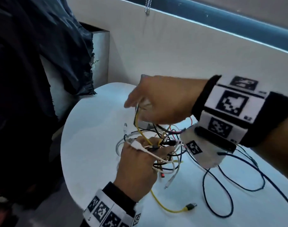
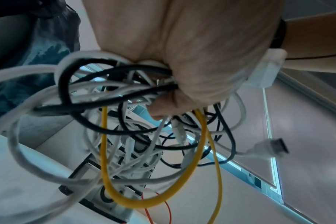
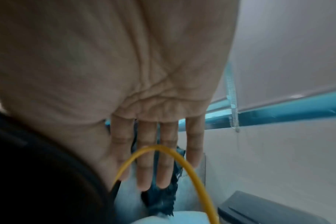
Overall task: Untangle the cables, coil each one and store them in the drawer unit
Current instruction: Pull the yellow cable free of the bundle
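Note:
A tangle of white, black, yellow and red cables (image 1: pixel 166 149) lies on the round white table (image 1: pixel 91 128). My left hand (image 1: pixel 140 163) grips a bunch of its strands and lifts them; the left wrist view shows the fist (image 2: pixel 182 75) closed round white and black cables (image 2: pixel 109 94). A yellow cable (image 1: pixel 137 123) rises in a loop from the bunch to my right hand (image 1: pixel 133 102), which hovers above. In the right wrist view that hand's fingers (image 3: pixel 146 166) are straight with the yellow loop (image 3: pixel 163 147) arching across them. The small drawer unit (image 2: pixel 105 189) stands behind the tangle, mostly hidden.
Dark blue cable loops (image 1: pixel 238 185) sprawl over the table's right side. The yellow cable's plug end (image 1: pixel 190 206) lies near the front. A dark plastic bag (image 1: pixel 41 54) hangs at the left by the table's far edge. A white wall and a blind chain (image 1: pixel 148 7) are behind.

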Tool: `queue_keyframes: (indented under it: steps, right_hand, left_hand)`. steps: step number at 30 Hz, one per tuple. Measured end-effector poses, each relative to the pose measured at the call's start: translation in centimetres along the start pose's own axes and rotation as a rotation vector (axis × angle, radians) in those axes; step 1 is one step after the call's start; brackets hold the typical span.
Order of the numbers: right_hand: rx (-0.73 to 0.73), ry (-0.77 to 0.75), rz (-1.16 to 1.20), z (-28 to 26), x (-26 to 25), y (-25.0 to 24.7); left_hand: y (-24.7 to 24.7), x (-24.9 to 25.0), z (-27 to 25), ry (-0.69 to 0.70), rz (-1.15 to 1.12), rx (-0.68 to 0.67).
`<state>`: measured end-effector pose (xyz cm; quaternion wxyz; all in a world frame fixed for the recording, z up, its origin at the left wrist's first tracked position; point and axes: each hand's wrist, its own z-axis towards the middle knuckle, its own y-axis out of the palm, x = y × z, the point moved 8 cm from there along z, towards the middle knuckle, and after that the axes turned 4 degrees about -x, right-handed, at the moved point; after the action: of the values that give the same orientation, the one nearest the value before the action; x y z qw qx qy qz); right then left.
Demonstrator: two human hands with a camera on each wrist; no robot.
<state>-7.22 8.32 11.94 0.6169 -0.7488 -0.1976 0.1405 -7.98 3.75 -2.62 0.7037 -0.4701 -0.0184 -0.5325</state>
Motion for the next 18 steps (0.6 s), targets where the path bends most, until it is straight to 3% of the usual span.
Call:
queue_keyframes:
  steps: [3,7,13,15,18]
  right_hand:
    - [-0.153,-0.030,-0.202,-0.7,-1.3,2.5]
    - [-0.099,-0.003,-0.302,-0.8,-1.2,2.8]
    - [-0.185,0.111,-0.422,-1.5,1.9,1.5]
    - [-0.045,0.138,-0.494,-1.3,2.4,0.0]
    - [0.378,0.245,-0.410,-2.2,4.9,-5.4]
  left_hand:
    - [-0.9,0.7,0.3,0.030,-0.032,0.062]
    - [0.1,0.1,0.1,0.015,-0.005,-0.002]
    - [0.3,-0.3,-0.1,-0.028,0.084,-0.072]
    - [0.0,0.2,-0.1,0.023,0.048,-0.050]
    - [-0.7,1.1,-0.1,0.069,-0.002,-0.011]
